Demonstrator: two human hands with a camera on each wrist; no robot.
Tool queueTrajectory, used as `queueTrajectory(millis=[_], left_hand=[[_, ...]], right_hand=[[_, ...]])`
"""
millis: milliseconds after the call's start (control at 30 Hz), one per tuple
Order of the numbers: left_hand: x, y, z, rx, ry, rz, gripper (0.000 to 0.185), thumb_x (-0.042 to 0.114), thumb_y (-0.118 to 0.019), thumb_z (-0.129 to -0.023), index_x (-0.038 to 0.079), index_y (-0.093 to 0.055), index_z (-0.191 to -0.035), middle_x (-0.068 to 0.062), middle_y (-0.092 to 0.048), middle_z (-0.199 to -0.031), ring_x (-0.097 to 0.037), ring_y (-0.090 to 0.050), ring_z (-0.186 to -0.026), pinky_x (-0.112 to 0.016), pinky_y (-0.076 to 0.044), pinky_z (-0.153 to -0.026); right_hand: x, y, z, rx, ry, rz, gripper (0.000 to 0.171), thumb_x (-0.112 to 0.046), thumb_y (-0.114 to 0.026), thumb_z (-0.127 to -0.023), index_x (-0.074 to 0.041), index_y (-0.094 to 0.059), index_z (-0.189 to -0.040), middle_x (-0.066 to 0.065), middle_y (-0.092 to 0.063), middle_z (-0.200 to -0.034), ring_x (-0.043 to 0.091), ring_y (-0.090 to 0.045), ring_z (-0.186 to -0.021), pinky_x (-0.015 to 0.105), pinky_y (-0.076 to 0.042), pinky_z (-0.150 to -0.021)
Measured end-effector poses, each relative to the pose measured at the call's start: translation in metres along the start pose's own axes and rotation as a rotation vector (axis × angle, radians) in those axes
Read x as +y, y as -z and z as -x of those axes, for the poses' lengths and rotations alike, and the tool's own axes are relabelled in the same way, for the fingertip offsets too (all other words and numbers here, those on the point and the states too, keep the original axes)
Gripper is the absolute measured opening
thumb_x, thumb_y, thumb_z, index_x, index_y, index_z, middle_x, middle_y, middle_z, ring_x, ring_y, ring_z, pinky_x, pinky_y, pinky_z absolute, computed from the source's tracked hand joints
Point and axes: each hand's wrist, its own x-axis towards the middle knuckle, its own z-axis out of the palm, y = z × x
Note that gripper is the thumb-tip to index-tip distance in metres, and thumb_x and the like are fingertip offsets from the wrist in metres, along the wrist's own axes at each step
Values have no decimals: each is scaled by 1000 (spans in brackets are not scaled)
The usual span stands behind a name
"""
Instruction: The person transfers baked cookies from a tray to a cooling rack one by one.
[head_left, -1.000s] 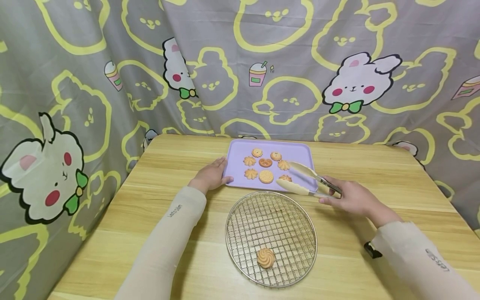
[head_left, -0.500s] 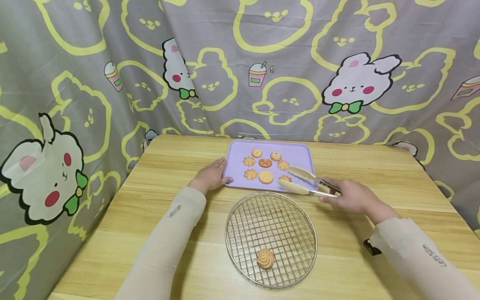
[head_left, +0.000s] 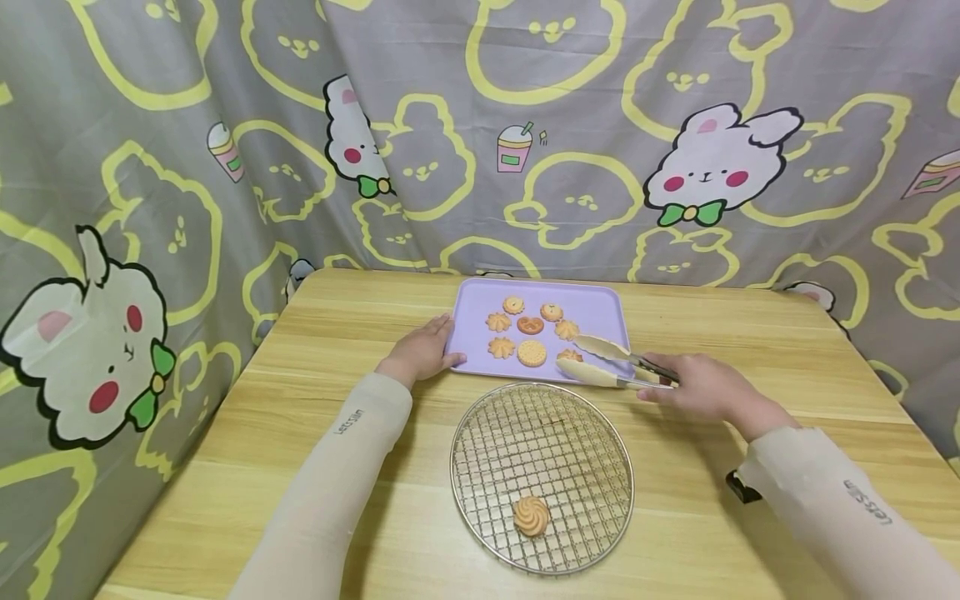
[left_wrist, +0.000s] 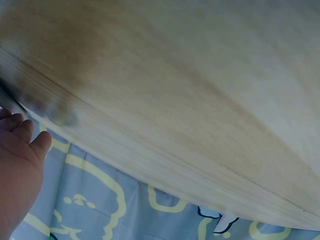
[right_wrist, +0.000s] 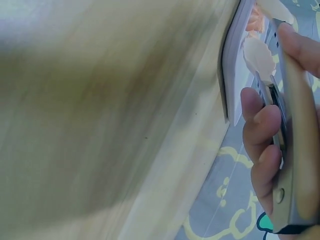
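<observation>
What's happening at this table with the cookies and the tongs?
A person is working with cookies between a purple tray and a round wire rack. The right hand grips tongs, whose open tips sit at a cookie on the tray's near right corner. The left hand rests on the tray's left edge. One swirl cookie lies on the rack; seven are on the tray.

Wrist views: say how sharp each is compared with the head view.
Head view: sharp and evenly lit, with the wire rack and the cookies on the tray crisp. Left wrist view: the tabletop is a soft blur. Right wrist view: the tabletop is smeared; only the right hand and tongs read clearly.
</observation>
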Motion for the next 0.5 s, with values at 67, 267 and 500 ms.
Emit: queueTrajectory(millis=[67,267,500], left_hand=[[0,0,0,-1,0,0,83,54,-44,-96,-1,-15,-151,-14,-12,-157,-27,-12,-143,-38,-13,-116],[-1,-2,-1,3,2,5,84,55,-44,-95,-1,-15,-151,-14,-12,-157,-27,-12,-143,-38,-13,-116],[-1,-3,-1,7,7,-3,84,56,-43,-95,-1,-15,-151,-14,-12,-157,-27,-12,-143,-37,-13,-116]], right_hand=[[-1,2,0,-7,-1,-4,80,-59,-62,-85,-3,-47,-140,26,-60,-119,33,-59,-96,60,-47,-80],[-3,8,-4,-26,12,2,76,-55,-64,-85,-3,-49,-138,20,-63,-115,28,-59,-89,54,-48,-77],[-4,11,-8,-23,19,39,73,-53,-64,-85,-2,-51,-137,24,-60,-122,40,-59,-104,61,-46,-83]])
